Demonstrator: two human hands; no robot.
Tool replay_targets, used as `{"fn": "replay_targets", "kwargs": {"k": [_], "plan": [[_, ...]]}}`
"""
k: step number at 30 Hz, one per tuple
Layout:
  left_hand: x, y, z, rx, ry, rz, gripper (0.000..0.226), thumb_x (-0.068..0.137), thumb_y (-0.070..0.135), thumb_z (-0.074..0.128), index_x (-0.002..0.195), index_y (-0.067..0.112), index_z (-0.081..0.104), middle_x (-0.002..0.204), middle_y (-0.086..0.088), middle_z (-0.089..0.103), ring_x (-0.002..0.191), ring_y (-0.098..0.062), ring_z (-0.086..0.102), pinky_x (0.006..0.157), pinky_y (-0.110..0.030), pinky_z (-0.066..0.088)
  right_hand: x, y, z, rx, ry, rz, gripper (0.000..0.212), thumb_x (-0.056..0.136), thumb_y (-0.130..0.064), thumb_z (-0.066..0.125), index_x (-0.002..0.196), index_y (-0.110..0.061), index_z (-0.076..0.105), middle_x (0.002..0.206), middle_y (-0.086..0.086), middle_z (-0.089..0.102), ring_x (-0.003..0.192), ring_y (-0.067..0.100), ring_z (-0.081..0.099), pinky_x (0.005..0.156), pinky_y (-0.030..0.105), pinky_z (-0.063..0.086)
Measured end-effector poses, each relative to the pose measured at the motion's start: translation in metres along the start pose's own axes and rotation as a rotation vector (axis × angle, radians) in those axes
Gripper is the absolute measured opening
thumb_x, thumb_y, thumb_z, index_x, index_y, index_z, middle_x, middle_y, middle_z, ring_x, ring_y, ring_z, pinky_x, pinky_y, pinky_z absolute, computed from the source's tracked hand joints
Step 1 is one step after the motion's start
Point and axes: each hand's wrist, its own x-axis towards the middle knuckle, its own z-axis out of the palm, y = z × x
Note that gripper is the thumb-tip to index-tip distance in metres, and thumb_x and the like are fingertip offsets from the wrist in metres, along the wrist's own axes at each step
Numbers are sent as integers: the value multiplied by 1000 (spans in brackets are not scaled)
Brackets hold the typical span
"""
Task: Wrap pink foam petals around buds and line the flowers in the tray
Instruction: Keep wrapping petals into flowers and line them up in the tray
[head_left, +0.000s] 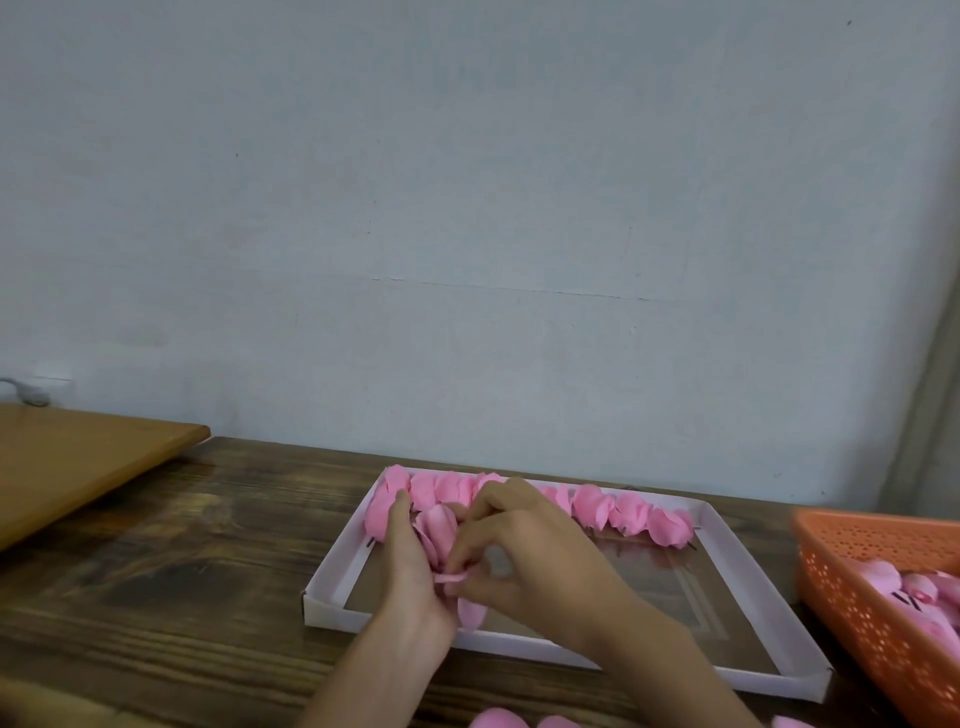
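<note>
Over the left part of the white cardboard tray (737, 540), both my hands hold one pink foam flower (440, 530). My left hand (410, 571) cups it from the left, fingers pointing away from me. My right hand (524, 551) curls over it from the right and pinches a loose pink petal (452, 577) at its lower edge. Another petal (471, 613) hangs below the hands. A row of finished pink flowers (623, 512) lies along the tray's far wall, partly hidden behind my hands.
An orange perforated basket (852, 582) with pink petals and buds stands at the right. Loose pink petals (498, 719) lie at the bottom edge. The dark wooden table (182, 571) meets a grey wall; a lighter wooden board (78, 462) sits at the far left.
</note>
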Motion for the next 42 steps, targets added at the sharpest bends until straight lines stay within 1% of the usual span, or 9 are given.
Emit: {"fn": "replay_targets", "kwargs": {"k": [2, 6, 9, 14, 24, 27, 30, 34, 42], "plan": [[2, -1, 1, -14, -29, 4, 75, 94, 72, 53, 108, 1, 75, 105, -21, 73, 104, -38, 71, 95, -46, 56, 2, 2, 4, 73, 68, 39, 15, 86, -44, 79, 94, -31, 81, 97, -13, 55, 102, 5, 48, 88, 28, 45], [1, 0, 4, -73, -205, 30, 87, 91, 78, 47, 70, 0, 80, 77, -20, 71, 67, -33, 75, 63, -40, 63, 2, 6, 7, 202, 173, 124, 9, 85, -40, 82, 90, -33, 80, 90, -13, 56, 103, 2, 56, 89, 27, 49], [0, -2, 4, -62, -299, 43, 91, 87, 81, 49, 89, -4, 81, 93, -23, 72, 83, -36, 76, 85, -46, 59, 1, 9, 5, 250, 182, 135, 8, 84, -36, 84, 90, -33, 80, 89, -12, 55, 105, 1, 58, 87, 24, 47], [-1, -8, 3, 46, -401, 85, 72, 78, 71, 58, 81, 1, 75, 81, -16, 68, 77, -26, 74, 66, -34, 63, 2, 6, 5, 181, 309, 121, 13, 78, -39, 87, 79, -32, 77, 71, -15, 61, 79, 4, 54, 68, 14, 36], [6, -7, -4, 169, -432, 177, 45, 70, 40, 84, 98, 6, 82, 109, -23, 75, 98, -28, 76, 77, -37, 64, 2, -2, -2, 280, 355, 202, 20, 80, -22, 80, 89, -29, 64, 85, -15, 70, 86, 8, 65, 70, 28, 53], [7, -2, -5, 8, -420, 155, 28, 68, 40, 85, 75, 14, 81, 83, -12, 71, 72, -20, 69, 68, -31, 58, 4, 1, -14, 438, 394, 356, 16, 86, -24, 76, 89, -32, 62, 92, -14, 69, 80, 9, 68, 72, 38, 59], [9, 2, -6, -160, -402, 141, 26, 74, 41, 81, 70, 16, 74, 66, 0, 62, 48, -10, 57, 49, -23, 55, 1, 6, -17, 381, 73, 563, 24, 93, -46, 69, 94, -22, 65, 88, 0, 73, 80, 20, 74, 77, 43, 63], [12, 6, -9, -267, -377, 152, 28, 75, 41, 82, 78, 14, 73, 84, -4, 75, 79, -19, 79, 59, -35, 63, -5, 2, -6, 791, -239, 640, 21, 86, -35, 83, 90, -16, 75, 81, 5, 78, 70, 18, 73, 68, 33, 64], [16, 2, -11, -59, -418, 277, 38, 70, 51, 81, 86, 17, 83, 112, -11, 79, 115, -30, 74, 101, -53, 54, 0, -10, -2, 934, 157, 582, 16, 82, -15, 85, 86, -8, 71, 77, 12, 77, 62, 16, 70, 59, 29, 60]]}}
